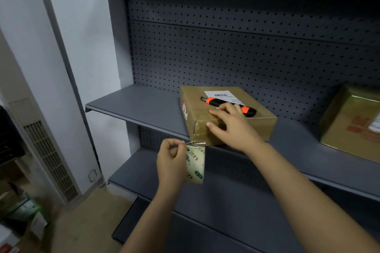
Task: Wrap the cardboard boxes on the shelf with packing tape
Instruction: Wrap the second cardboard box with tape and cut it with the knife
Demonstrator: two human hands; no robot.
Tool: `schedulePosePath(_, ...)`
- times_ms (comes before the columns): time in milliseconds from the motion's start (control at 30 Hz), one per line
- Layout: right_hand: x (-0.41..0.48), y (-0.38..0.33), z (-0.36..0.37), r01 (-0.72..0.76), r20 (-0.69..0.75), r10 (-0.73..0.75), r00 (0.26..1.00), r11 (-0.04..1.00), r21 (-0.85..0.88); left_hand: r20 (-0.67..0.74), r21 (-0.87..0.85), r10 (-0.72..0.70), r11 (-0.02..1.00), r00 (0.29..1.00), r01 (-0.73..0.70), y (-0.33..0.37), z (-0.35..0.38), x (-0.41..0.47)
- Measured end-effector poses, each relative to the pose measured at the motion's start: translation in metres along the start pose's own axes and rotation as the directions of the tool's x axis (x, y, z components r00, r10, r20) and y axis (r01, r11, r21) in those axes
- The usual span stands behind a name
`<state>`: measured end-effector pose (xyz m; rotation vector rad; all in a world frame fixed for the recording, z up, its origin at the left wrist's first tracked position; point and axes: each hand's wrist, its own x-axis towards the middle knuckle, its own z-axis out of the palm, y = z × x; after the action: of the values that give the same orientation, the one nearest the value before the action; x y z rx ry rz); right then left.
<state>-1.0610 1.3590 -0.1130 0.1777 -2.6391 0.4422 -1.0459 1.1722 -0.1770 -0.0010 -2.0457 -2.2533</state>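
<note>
A flat cardboard box [205, 115] with a white shipping label lies on the grey shelf [139, 107], its near corner overhanging the front edge. An orange and black utility knife [218, 103] rests on the box top. My right hand [230, 125] presses on the near corner of the box, fingers on top and thumb on the front face. My left hand [171, 162] holds a roll of clear packing tape [195, 165] just below the shelf edge. A short stretch of tape runs from the roll to the box's lower corner.
A second taped cardboard box [353, 121] stands at the right end of the same shelf. A perforated back panel [246, 53] closes the shelving unit. Lower shelves [226, 201] lie beneath my arms. A white floor-standing unit [47, 154] and clutter sit at the left.
</note>
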Motion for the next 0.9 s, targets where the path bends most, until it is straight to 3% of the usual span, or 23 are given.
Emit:
schedulePosePath(167, 0.005, -0.009, -0.007, -0.078, 0.036, 0.075, 0.997, 0.993, 0.094, 0.040, -0.023, -0.013, 1.000, 0.999, 0.014, -0.005, -0.007, 0.006)
schedulePosePath(300, -0.013, -0.034, -0.007, 0.013, -0.233, 0.033, 0.972, 0.981, 0.192, 0.086, -0.023, 0.005, 1.000, 0.996, -0.003, -0.002, -0.012, 0.004)
schedulePosePath(333, -0.019, -0.043, -0.006, 0.012, -0.246, 0.047, 0.968, 0.973, 0.233, 0.094, -0.026, 0.013, 1.000, 0.995, -0.011, -0.001, -0.014, 0.004)
schedulePosePath(467, -0.035, -0.065, 0.009, -0.070, -0.025, 0.081, 0.996, 0.950, 0.304, 0.132, 0.009, 0.095, 0.995, 0.987, -0.097, 0.007, -0.024, 0.002)
schedulePosePath(600, -0.036, -0.068, 0.023, -0.107, 0.067, 0.090, 0.994, 0.934, 0.342, 0.132, 0.094, 0.187, 0.975, 0.973, -0.200, 0.017, -0.031, 0.002)
schedulePosePath(733, -0.033, -0.070, 0.030, -0.088, 0.042, 0.078, 0.996, 0.910, 0.405, 0.117, 0.163, 0.242, 0.952, 0.963, -0.259, 0.024, -0.038, 0.001)
schedulePosePath(900, -0.033, -0.082, 0.040, -0.023, -0.051, 0.050, 0.997, 0.898, 0.440, -0.008, 0.203, 0.305, 0.933, 0.952, -0.297, 0.020, -0.039, -0.007)
